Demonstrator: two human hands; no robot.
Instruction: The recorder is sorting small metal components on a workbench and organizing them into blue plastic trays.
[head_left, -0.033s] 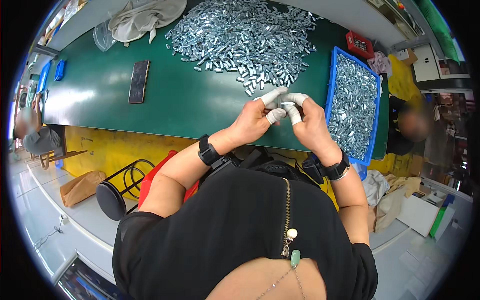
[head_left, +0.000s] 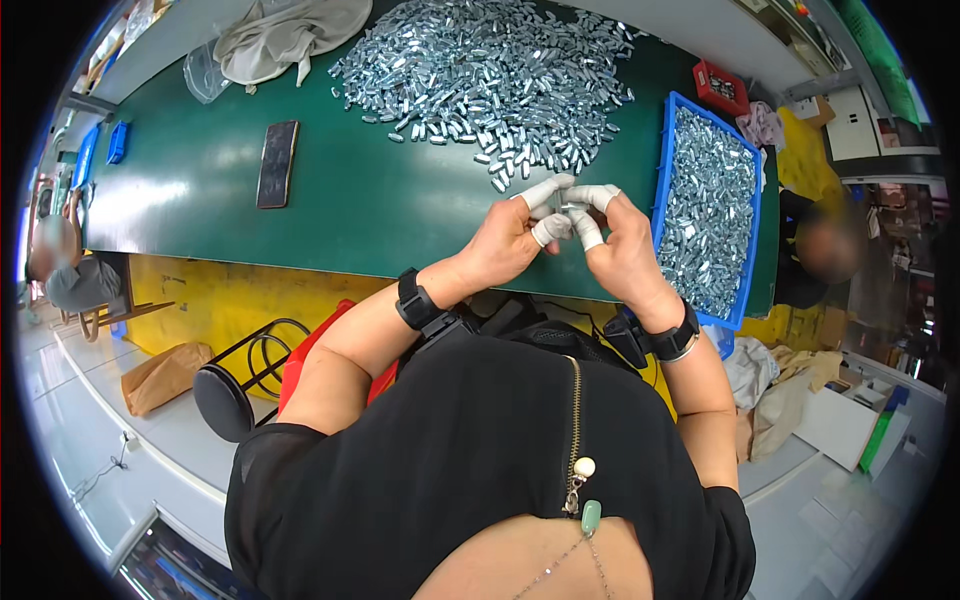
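Observation:
My left hand [head_left: 508,240] and my right hand [head_left: 622,242] meet above the table's near side, thumbs and fingers pinched together. White covers wrap several fingertips. Between them is a small silvery metal part [head_left: 572,207], mostly hidden by the fingers; both hands seem closed on it. Just beyond my hands spreads a large heap of small, elongated, shiny metal parts [head_left: 490,75]. To the right of my right hand stands a blue tray [head_left: 655,190] filled with similar metal pieces [head_left: 705,210].
On the green table [head_left: 370,215] lies a dark phone [head_left: 278,164], left of the heap. A grey cloth [head_left: 290,42] rests at the far left, and a red box [head_left: 720,88] stands behind the tray. Other people sit beyond both table ends. A black stool [head_left: 222,400] is below left.

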